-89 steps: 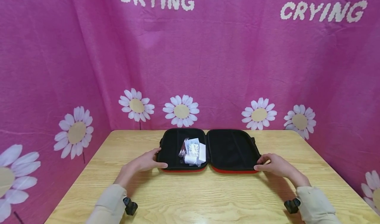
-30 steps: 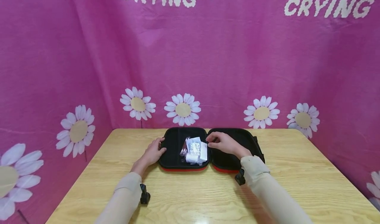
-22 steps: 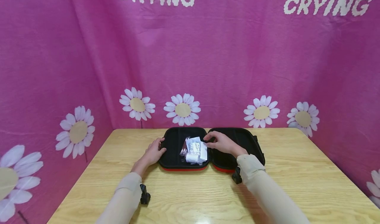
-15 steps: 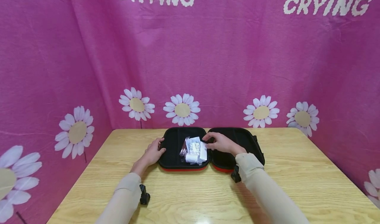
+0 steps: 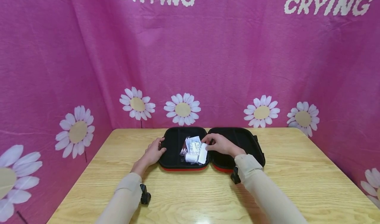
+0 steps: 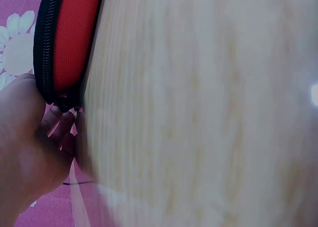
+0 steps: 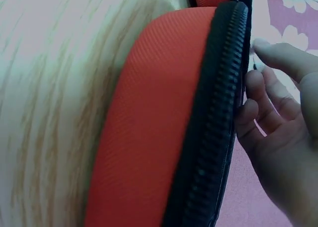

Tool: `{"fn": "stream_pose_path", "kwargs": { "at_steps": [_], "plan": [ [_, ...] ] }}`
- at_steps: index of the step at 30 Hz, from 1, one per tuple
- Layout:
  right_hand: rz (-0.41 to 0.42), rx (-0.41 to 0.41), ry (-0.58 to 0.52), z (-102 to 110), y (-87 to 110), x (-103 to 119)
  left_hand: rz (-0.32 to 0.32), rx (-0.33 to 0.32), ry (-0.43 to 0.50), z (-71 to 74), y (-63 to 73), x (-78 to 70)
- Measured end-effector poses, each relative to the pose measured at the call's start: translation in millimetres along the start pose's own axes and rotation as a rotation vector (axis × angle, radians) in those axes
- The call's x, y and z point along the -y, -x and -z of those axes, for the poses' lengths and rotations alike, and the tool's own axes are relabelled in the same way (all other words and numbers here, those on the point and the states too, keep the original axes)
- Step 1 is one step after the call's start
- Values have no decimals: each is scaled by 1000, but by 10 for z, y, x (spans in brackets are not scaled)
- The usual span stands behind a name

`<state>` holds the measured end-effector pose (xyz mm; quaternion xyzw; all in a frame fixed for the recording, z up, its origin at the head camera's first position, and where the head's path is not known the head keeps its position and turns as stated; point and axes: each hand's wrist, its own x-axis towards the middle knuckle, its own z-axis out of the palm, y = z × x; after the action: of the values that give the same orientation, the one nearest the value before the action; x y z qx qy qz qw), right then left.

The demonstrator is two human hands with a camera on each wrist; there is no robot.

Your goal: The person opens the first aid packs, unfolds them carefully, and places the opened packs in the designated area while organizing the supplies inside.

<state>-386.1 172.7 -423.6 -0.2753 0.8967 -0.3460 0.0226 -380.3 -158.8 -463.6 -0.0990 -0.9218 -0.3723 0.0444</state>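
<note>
My right hand point(image 5: 221, 144) pinched the far end of a white box point(image 5: 203, 155) between thumb and index finger, per head view; in the right wrist view the case wall hid the box. Box sat in the left half of the black case point(image 5: 170, 148), on its right side, just beside the hinge. Long axis ran near to far, slightly slanted: near end pointed at me and a touch left, far end at my fingertips. Couldn't tell if it was clear of whatever lay under it. My left hand point(image 5: 152, 151) gripped the outer edge of that same half, thumb at the rim. Left of the box: a white roll point(image 5: 191, 157), long axis sideways; a printed sachet point(image 5: 193, 144) behind it, tilted; a clear packet with reddish contents point(image 5: 184, 148) further left. Case lay unfolded on the wooden table point(image 5: 178, 194), halves side by side, red outside, black zipper. Writing: sachet print too small to read. Pink backdrop point(image 5: 225, 59) said "CRYING" twice in white letters, left one cut off by the top edge, daisies below.
</note>
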Motion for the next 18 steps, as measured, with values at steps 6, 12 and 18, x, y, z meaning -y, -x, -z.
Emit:
{"fn": "stream_pose_path", "kwargs": {
  "at_steps": [6,12,18],
  "plan": [
    [-23,-61,-106,94,48,-49,6,9,1,1,-2,-11],
    [30,-123,-215,210,144,-111,-2,8,-3,5,-12,-12],
    [11,-174,-264,289,236,-132,5,8,-5,-3,-10,-3]
  ]
}}
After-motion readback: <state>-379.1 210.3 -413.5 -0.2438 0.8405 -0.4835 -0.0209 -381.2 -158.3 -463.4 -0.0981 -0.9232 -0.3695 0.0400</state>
